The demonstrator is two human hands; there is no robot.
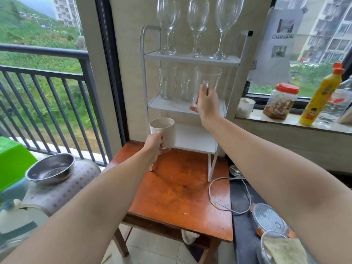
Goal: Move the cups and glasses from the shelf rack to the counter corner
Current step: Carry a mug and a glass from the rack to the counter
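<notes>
A white three-tier shelf rack (pixel 231 61) stands on an orange wooden table (pixel 182 189). Three wine glasses (pixel 197 25) stand on its top tier. Clear tumblers (pixel 172 85) sit at the back of the middle tier. My right hand (pixel 206 101) grips a clear glass (pixel 208 79) at the front of the middle tier, tilted slightly. My left hand (pixel 155 144) holds a cream cup (pixel 164 130) by its side, just left of the bottom tier and above the table.
A dark counter (pixel 245 225) runs along the right with lidded containers (pixel 270 220) and a white cable (pixel 228 195). On the windowsill stand a jar (pixel 282 101), a yellow bottle (pixel 322 96) and a white bowl (pixel 245 106). A metal bowl (pixel 50 168) sits left.
</notes>
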